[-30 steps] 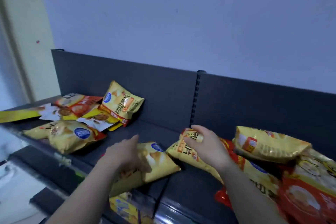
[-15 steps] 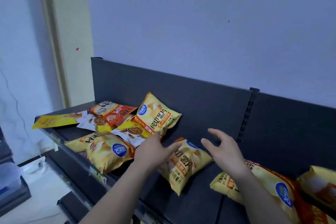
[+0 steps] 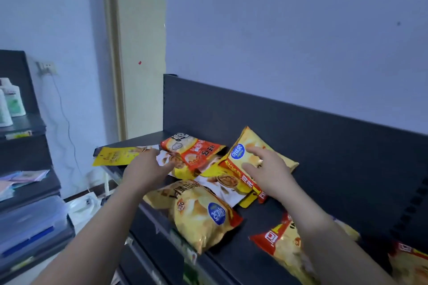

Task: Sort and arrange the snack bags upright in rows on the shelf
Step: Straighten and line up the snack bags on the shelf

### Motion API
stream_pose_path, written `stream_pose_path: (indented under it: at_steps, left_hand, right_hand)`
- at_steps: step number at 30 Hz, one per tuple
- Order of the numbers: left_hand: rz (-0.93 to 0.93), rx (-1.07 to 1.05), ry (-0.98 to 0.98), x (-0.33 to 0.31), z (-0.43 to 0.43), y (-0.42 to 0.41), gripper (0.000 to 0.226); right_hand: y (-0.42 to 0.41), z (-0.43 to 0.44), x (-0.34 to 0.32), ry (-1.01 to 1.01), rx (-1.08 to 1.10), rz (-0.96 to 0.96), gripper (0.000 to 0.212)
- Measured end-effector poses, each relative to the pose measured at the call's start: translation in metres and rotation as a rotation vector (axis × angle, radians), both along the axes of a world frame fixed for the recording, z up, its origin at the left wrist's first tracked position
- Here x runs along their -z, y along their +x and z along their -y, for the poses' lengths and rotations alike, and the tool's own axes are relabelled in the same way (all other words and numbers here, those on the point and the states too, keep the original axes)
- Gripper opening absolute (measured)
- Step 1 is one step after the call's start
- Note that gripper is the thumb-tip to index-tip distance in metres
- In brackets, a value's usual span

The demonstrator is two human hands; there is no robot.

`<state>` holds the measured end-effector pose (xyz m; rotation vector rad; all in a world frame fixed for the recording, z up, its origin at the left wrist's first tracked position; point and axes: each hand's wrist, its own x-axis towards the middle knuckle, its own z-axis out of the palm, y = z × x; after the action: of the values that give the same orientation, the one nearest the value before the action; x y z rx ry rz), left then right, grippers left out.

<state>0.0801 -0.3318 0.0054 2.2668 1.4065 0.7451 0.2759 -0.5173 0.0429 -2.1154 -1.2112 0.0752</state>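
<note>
At the dark metal shelf's left end, the right hand rests flat-fingered on a yellow foil crisp bag; the left hand, fingers straight, touches a white sachet.

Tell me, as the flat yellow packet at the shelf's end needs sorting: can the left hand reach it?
Probably yes: the left hand is beside the flat yellow packet, whose left part lies bare.

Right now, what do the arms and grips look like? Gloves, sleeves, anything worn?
Bare human hands. Left grip and right grip show no gloves, rings or watch. Left forearm and right forearm are uncovered to the frame edge: no sleeve, strap, cable or marking visible.
</note>
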Motion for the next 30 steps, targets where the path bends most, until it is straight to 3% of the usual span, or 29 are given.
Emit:
stream_pose_path:
  at_steps: [7,14,18,23,26,30]
  left_hand:
    - [-0.220,0.054,-0.075,0.032,-0.154,-0.040,0.045]
    - [-0.566,0.179,-0.043,0.077,-0.275,-0.048,0.084]
    - [-0.537,0.127,0.034,0.090,-0.312,-0.035,0.075]
    - [-0.458,0.106,-0.015,0.101,-0.348,-0.016,0.082]
    - [-0.354,0.169,-0.077,0.103,-0.371,-0.004,0.075]
    - [-0.343,0.218,-0.056,0.109,-0.376,-0.003,0.073]
  right_hand:
    - [-0.003,-0.152,0.025,-0.193,0.053,-0.061,0.043]
    - [0.000,-0.250,0.048,-0.484,0.154,-0.176,0.044]
    - [0.003,-0.283,0.049,-0.538,0.249,-0.265,0.030]
    - [0.001,-0.315,0.055,-0.450,0.331,-0.342,0.039]
    - [-0.008,-0.326,0.054,-0.413,0.336,-0.391,0.038]
    - [-0.011,-0.316,0.049,-0.333,0.363,-0.565,0.012]
